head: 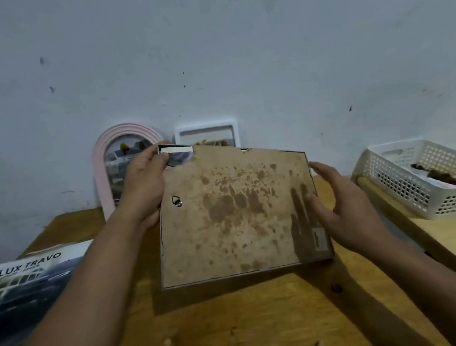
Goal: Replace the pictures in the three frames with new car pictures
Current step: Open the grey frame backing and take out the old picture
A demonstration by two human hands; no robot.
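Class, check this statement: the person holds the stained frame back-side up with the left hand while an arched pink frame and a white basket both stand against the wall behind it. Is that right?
Not quite. The head view shows the left hand holding the stained frame back-side up, and the arched pink frame against the wall, but beside it stands a white frame. The white basket sits on the table at the right.

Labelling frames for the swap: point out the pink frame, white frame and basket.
pink frame (101,171), head view, left side of its arch
white frame (205,126), head view, top edge
basket (394,181), head view, perforated near wall
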